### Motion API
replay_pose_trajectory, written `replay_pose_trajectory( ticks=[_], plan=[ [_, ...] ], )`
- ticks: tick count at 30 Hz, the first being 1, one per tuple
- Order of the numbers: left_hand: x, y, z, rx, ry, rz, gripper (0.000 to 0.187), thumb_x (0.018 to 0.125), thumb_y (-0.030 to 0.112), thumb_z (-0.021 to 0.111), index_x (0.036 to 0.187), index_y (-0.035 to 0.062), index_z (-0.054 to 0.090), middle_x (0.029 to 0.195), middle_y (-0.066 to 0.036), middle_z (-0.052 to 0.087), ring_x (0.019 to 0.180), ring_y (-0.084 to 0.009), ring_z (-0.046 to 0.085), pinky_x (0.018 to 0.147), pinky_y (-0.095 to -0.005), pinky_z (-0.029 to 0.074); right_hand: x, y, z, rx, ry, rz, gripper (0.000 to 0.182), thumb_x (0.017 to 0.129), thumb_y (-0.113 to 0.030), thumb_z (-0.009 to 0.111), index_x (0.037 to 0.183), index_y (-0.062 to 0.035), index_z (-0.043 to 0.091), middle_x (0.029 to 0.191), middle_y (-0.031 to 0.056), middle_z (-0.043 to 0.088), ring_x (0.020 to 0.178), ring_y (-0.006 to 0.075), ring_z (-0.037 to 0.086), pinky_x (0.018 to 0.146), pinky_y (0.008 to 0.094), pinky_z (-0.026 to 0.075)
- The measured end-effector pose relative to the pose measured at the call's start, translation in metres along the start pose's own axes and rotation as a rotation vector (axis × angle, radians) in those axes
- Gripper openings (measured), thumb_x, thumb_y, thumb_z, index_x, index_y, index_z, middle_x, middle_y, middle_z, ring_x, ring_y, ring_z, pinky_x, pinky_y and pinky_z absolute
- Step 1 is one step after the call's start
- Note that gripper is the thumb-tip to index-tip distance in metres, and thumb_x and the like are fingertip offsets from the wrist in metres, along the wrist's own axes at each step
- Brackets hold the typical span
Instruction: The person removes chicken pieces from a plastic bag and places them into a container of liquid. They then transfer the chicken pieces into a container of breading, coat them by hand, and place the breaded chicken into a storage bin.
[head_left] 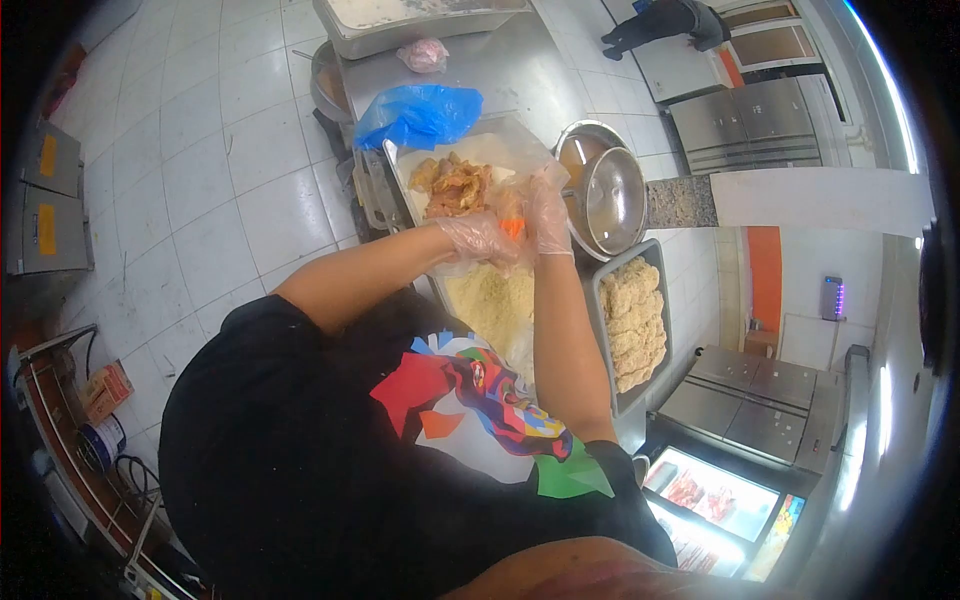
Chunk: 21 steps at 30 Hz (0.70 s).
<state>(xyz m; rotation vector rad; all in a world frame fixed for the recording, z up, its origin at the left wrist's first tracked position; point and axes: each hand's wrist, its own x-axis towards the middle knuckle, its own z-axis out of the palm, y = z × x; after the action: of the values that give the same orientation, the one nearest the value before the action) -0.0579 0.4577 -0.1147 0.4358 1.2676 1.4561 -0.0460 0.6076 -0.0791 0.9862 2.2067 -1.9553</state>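
Note:
Both of my hands wear clear plastic gloves and meet over a metal tray [402, 195]. My left hand [480, 240] and my right hand [548, 212] are closed around a clear plastic bag [510, 190] with something orange showing between them. Marinated meat pieces [455, 187] lie in the tray just beyond my left hand. Pale yellow breading flour [490, 305] spreads below my hands. A blue plastic bag [420, 115] rests at the tray's far edge.
Right of the tray are metal bowls [614, 200] and a grey bin [655, 385] of breaded pieces [633, 325]. A large metal pan [425, 38] and a small pink bag [423, 56] are farther off. Another person [672, 22] stands at the top right.

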Motion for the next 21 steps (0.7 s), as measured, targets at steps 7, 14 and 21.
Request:
replay_pose_trajectory(
  ticks=[7, 14, 21],
  plan=[
    [0.048, -0.044, 0.008, 0.273, 0.416, 0.222, 0.023, 0.079, 0.006, 0.069, 0.102, 0.0063, 0.067, 0.086, -0.004, 0.066, 0.074, -0.012, 0.061, 0.066, -0.03, 0.049, -0.009, 0.002, 0.0, 0.396, -0.155, 0.002, 0.056, 0.108, -0.049, 0.051, 0.138, -0.0014, 0.055, 0.124, 0.0116, 0.067, 0.111, 0.0229, 0.066, 0.094, 0.0396, 0.056],
    [0.016, -0.017, -0.004, -0.067, 0.183, 0.156, 0.021, 0.088, 0.016, 0.074, 0.104, 0.0041, 0.068, 0.086, -0.005, 0.066, 0.087, -0.0165, 0.064, 0.079, -0.0342, 0.05, -0.012, 0.005, -0.012, 0.158, -0.225, -0.094, 0.05, 0.109, -0.032, 0.052, 0.149, -0.0017, 0.047, 0.137, 0.0112, 0.061, 0.123, 0.0218, 0.06, 0.099, 0.0376, 0.052],
    [0.043, -0.026, -0.026, -0.592, -0.022, 0.057, 0.023, 0.093, 0.028, 0.076, 0.105, 0.0096, 0.069, 0.088, -0.001, 0.068, 0.085, -0.013, 0.065, 0.076, -0.0316, 0.051, -0.048, -0.025, -0.004, -0.238, -0.052, -0.265, 0.048, 0.105, -0.037, 0.059, 0.137, -0.0011, 0.06, 0.115, 0.0152, 0.071, 0.11, 0.027, 0.067, 0.09, 0.04, 0.053]
  ],
)
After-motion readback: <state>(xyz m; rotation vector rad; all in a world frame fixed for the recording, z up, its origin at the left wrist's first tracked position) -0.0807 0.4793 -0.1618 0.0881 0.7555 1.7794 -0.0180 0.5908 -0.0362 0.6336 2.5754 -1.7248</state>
